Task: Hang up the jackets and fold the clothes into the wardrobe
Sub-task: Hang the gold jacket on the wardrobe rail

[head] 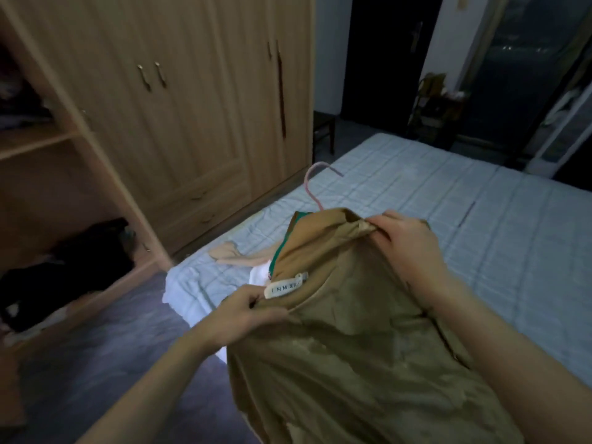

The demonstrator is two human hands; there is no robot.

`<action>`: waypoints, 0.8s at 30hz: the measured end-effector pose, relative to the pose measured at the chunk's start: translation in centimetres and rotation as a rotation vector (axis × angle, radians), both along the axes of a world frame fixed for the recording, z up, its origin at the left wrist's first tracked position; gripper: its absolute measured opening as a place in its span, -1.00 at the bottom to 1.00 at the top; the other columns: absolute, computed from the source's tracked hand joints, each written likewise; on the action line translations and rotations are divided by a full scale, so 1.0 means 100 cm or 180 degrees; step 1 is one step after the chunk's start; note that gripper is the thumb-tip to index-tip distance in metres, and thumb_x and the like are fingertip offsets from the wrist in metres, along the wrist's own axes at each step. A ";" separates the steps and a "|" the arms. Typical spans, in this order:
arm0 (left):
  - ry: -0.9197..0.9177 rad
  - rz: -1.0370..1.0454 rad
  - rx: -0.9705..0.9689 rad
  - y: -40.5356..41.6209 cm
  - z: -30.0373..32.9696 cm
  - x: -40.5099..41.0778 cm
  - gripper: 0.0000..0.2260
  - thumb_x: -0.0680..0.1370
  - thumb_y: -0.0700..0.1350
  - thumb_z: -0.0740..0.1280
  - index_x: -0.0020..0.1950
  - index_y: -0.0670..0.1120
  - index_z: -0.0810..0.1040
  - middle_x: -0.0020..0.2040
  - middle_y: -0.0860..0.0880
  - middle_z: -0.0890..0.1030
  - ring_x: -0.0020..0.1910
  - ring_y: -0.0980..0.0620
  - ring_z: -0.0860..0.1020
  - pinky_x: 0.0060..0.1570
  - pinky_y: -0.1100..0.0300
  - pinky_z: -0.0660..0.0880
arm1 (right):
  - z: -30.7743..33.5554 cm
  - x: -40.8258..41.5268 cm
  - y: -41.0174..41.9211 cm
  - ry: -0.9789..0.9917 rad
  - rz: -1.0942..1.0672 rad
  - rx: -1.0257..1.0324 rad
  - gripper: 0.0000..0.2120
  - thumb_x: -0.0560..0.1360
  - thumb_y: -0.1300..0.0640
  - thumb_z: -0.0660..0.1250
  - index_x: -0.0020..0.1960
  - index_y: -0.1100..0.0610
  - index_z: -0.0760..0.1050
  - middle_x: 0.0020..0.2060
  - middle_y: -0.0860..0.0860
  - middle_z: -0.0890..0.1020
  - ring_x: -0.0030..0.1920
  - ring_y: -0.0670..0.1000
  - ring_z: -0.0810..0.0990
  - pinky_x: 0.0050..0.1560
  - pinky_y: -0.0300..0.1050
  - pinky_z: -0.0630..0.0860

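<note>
Tan jacket (pixel 352 347) hangs at my six o'clock over the bed (pixel 448 187) edge. My left hand (pixel 243 312) pinches its collar by the white label (pixel 285 285); my right hand (pixel 407 245) grips the far shoulder. A pink hanger hook (pixel 312 181) pokes out at twelve, the wardrobe (pixel 160 91) at ten.

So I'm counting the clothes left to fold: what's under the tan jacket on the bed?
Past the tan jacket, a white cloth and a beige garment lie on the bed. A pink hanger hook sticks out above the collar. Anything directly beneath the jacket is covered.
</note>
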State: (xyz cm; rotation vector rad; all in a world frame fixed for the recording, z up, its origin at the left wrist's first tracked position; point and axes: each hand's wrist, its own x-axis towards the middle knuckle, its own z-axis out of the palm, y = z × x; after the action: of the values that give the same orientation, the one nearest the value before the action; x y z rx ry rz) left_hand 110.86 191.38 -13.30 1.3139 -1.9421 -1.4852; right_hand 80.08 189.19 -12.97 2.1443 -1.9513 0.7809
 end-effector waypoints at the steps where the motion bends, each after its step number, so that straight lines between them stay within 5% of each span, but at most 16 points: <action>1: 0.0086 0.0183 0.0070 0.007 0.014 0.013 -0.79 0.45 0.06 0.44 -0.22 -0.07 0.68 -0.27 0.09 0.68 -0.26 0.17 0.62 -0.22 0.39 0.50 | 0.016 0.015 0.003 0.0062 0.0053 -0.0114 -0.78 0.56 -0.06 0.23 0.11 -0.06 0.59 -0.06 -0.06 0.62 -0.08 0.06 0.62 -0.18 -0.05 0.52; 4: 0.0169 0.0165 -0.0192 0.032 0.050 0.055 -0.57 0.50 0.18 0.35 -0.25 -0.18 0.67 -0.30 -0.03 0.64 -0.29 0.09 0.54 -0.25 0.28 0.44 | 0.055 0.060 0.015 0.0250 0.0236 -0.0318 -0.70 0.55 -0.11 0.16 0.11 -0.06 0.60 -0.08 -0.05 0.64 -0.11 0.10 0.63 -0.23 -0.02 0.55; 10: 0.0416 0.0490 -0.0593 0.077 0.101 0.137 -0.54 0.48 0.20 0.39 -0.21 -0.23 0.66 -0.30 -0.07 0.61 -0.31 0.04 0.51 -0.27 0.17 0.39 | 0.103 0.145 0.026 0.0263 0.0581 -0.0400 -0.67 0.56 -0.14 0.14 0.19 -0.10 0.57 0.02 -0.10 0.58 -0.06 0.05 0.61 -0.22 0.01 0.57; 15: 0.0306 0.1316 -0.0983 0.109 0.121 0.194 -0.49 0.41 0.27 0.37 -0.22 -0.22 0.65 -0.32 -0.11 0.62 -0.34 0.02 0.52 -0.26 0.09 0.39 | 0.140 0.237 0.028 0.0118 0.0514 0.0020 -0.41 0.52 -0.12 0.27 0.47 -0.05 0.15 0.34 0.02 0.25 -0.01 0.11 0.55 -0.20 -0.09 0.43; 19: 0.0012 0.2237 -0.1383 0.124 0.117 0.228 -0.43 0.39 0.31 0.30 -0.21 -0.24 0.62 -0.25 -0.25 0.64 -0.34 -0.04 0.56 -0.23 -0.07 0.52 | 0.155 0.322 0.048 -0.0892 0.1347 0.0745 -0.72 0.53 -0.17 0.25 0.12 -0.01 0.44 0.06 -0.02 0.54 -0.14 -0.04 0.53 -0.12 -0.05 0.50; 22: -0.0211 0.2799 -0.1792 0.124 0.113 0.234 -0.57 0.50 0.12 0.33 -0.33 -0.23 0.54 -0.43 -0.13 0.57 -0.46 0.00 0.51 -0.39 0.03 0.43 | 0.156 0.389 0.066 -0.1272 0.2026 0.1679 -0.53 0.46 -0.36 0.15 -0.09 0.02 0.56 -0.15 -0.04 0.66 -0.11 -0.02 0.63 0.05 0.05 0.56; 24: -0.0444 0.3032 -0.1996 0.120 0.109 0.233 -0.70 0.53 0.02 0.32 -0.29 -0.15 0.57 -0.39 -0.05 0.61 -0.41 0.07 0.54 -0.35 0.03 0.48 | 0.157 0.425 0.073 -0.1265 0.2141 0.1696 -0.52 0.45 -0.33 0.20 -0.13 0.09 0.53 -0.17 0.01 0.65 -0.11 0.01 0.62 0.00 -0.03 0.54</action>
State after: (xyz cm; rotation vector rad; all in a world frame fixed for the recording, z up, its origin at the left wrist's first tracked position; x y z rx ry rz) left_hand 134.16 203.34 -2.36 1.6608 -1.3062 -0.3044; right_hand 122.56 196.53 2.68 3.2798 -1.7209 0.9022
